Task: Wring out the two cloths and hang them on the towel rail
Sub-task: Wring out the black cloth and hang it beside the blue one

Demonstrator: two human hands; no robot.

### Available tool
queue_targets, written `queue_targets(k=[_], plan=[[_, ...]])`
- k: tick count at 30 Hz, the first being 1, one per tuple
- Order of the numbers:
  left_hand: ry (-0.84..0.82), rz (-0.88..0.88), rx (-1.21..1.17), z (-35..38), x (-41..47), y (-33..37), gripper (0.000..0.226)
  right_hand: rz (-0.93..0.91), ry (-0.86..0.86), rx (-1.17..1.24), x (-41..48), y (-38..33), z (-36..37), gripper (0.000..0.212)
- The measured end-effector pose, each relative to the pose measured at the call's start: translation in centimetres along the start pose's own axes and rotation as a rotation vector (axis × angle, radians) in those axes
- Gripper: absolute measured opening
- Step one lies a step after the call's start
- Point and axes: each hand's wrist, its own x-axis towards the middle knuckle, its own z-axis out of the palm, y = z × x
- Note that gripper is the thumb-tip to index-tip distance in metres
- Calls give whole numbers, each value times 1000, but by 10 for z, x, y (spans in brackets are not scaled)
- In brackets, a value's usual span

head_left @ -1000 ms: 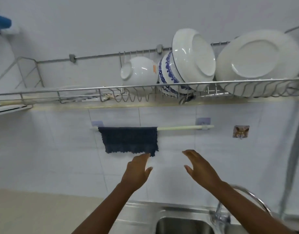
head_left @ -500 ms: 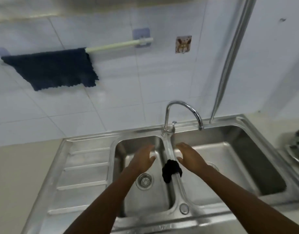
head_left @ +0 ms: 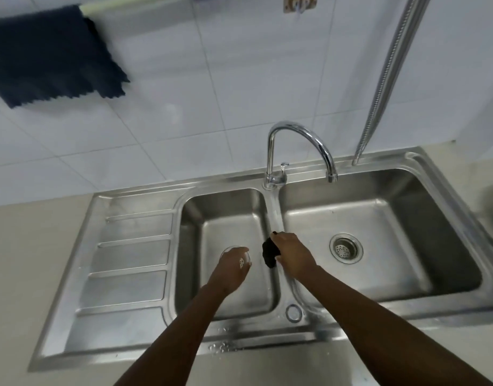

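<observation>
Right hand (head_left: pixel 291 253) closed on black cloth (head_left: pixel 269 253) bunched on sink divider (head_left: pixel 275 215); left hand (head_left: pixel 231 270) loosely open nearby; likely soft, sodden, light, best gripped at both ends

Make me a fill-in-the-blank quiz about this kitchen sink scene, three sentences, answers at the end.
1. The right hand closes on the black cloth lying on the ______ between the two basins.
2. The dark blue cloth hangs on the towel ______.
3. The left hand hovers open over the ______ basin of the sink, holding nothing.

Answers: divider; rail; left
</observation>
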Motion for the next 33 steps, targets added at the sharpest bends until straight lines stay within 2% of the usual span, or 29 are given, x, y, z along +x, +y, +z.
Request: queue_targets(k=[2, 5, 7, 10, 14, 17, 23, 25, 27, 29, 31, 33], plan=[[21, 3, -21, 2, -8, -5, 29, 25, 20, -100, 3, -2, 3, 42], [71, 34, -23, 0, -19, -6, 32, 61, -25, -69, 6, -2, -8, 25], [89, 40, -32, -1, -23, -8, 34, 55, -25, 12, 3, 1, -17, 25], [90, 35, -70, -4, -27, -12, 34, 22, 65, 164, -5, 0, -40, 33], [28, 45, -171, -9, -26, -4, 38, -84, 119, 208, -24, -15, -81, 38], [-11, 47, -245, -10, -19, 11, 33, -64, 147, 278, -41, -27, -106, 37], [-58, 34, -539, -23, -12, 60, 87, -61, 194, 360, -65, -49, -135, 39], [-126, 107, -660, -31, -13, 80, 92, -83, 216, 380, -72, -54, -141, 38], [-230, 271, -785, -40, -17, 101, 85, -97, 239, 410, -79, -61, -146, 37], [-257, 395, -813, -44, -20, 118, 79, -98, 269, 466, -83, -65, -149, 36], [-184, 384, -755, -45, -20, 123, 70, -96, 302, 501, -86, -68, -150, 34], [-167, 308, -669, -43, -19, 119, 51, -94, 349, 468, -88, -67, -147, 32]])
